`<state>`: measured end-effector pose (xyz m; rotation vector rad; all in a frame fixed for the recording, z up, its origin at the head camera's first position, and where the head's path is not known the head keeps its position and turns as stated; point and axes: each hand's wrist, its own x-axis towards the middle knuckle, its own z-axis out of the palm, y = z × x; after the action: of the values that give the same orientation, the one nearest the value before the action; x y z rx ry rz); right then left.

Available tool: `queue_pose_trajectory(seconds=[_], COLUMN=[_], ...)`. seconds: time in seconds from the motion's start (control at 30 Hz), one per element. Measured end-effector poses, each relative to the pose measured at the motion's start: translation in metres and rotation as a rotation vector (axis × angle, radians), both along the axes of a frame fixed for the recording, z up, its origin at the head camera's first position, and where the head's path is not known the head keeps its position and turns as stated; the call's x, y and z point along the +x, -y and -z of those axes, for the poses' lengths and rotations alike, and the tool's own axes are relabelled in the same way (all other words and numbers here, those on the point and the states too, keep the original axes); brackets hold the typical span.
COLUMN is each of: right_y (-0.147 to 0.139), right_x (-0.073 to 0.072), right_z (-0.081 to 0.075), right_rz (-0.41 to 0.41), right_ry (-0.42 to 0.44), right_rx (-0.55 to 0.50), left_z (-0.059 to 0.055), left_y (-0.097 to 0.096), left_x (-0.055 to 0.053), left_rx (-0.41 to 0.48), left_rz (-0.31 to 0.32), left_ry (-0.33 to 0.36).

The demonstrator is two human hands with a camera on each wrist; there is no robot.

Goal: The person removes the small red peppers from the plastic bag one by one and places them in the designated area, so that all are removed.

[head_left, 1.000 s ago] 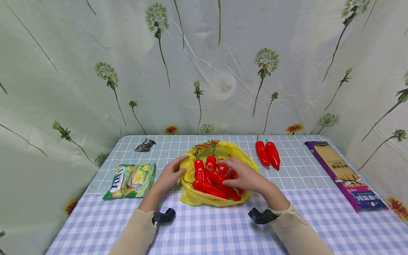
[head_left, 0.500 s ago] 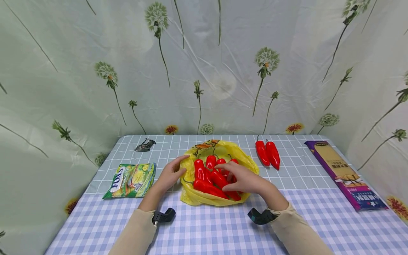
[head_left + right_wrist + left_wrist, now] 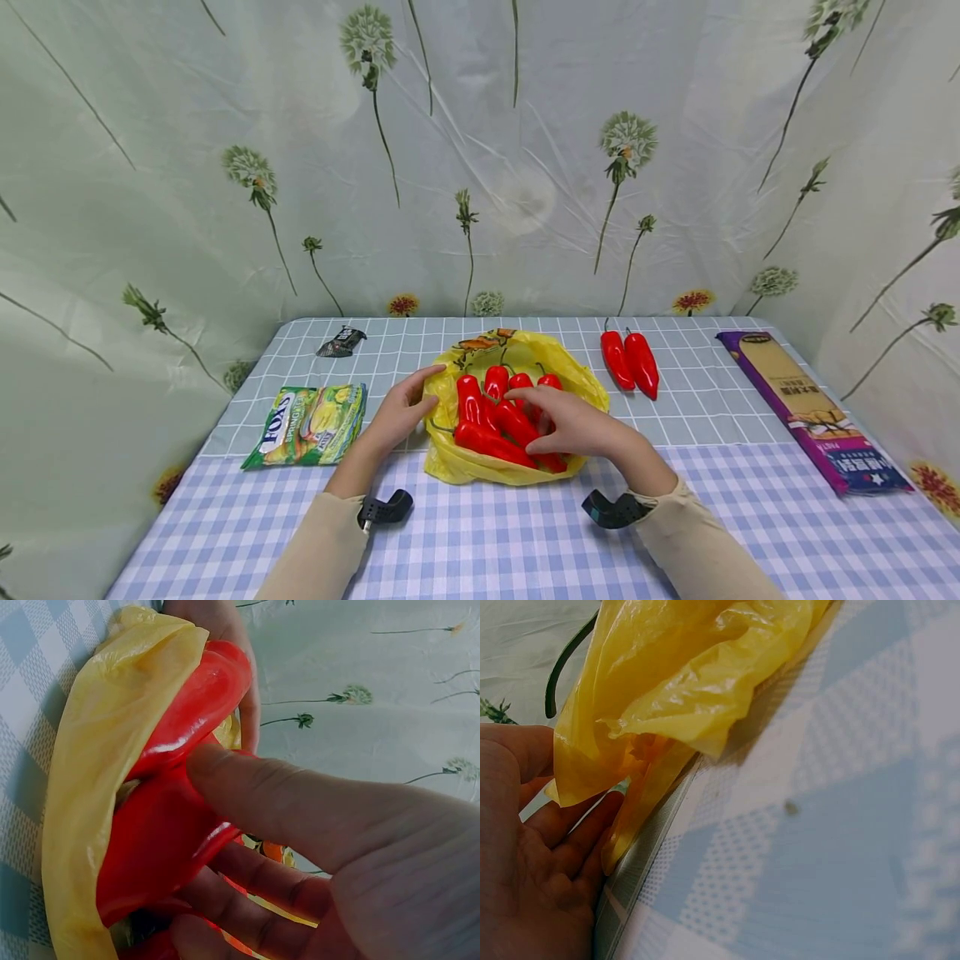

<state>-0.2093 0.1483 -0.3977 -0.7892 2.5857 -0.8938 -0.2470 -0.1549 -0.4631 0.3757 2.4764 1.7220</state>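
A crumpled yellow plastic bag [image 3: 465, 472] stands with its mouth wide, filled with several glossy red chili peppers [image 3: 491, 446] with thin green stems. My left hand [image 3: 401, 410] rests at the bag's left side with relaxed fingers; in the left wrist view the yellow plastic hangs over its fingers [image 3: 574, 847]. Over the right part of the bag, my right hand [image 3: 573, 423] lies among the peppers, thumb and fingers spread. The right wrist view has its thumb against a red pepper [image 3: 161, 832], with the other fingertips at that pepper's far side, partly hidden.
Two more red peppers [image 3: 641, 365] lie behind the bag to the right. A green FOX'S candy packet [image 3: 311, 423] and a small black wrapper [image 3: 342, 342] are on the left. A purple and tan pasta pack [image 3: 802, 400] lies at the right edge of the checked tablecloth [image 3: 480, 550].
My right hand has shifted slightly down within the bag, uncovering a pepper at the back right. My left hand and the bag stay in place.
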Motion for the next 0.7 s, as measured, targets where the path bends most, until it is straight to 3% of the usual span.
queue_pose_trajectory(seconds=[0.7], right_y=[0.0015], right_x=[-0.0009], right_z=[0.0030], right_rz=[-0.020], right_ry=[-0.031], right_rx=[0.019], left_z=[-0.0004], left_y=[0.0003], left_x=[0.0000], left_rx=[-0.020], left_rz=[0.000], left_ry=[-0.015])
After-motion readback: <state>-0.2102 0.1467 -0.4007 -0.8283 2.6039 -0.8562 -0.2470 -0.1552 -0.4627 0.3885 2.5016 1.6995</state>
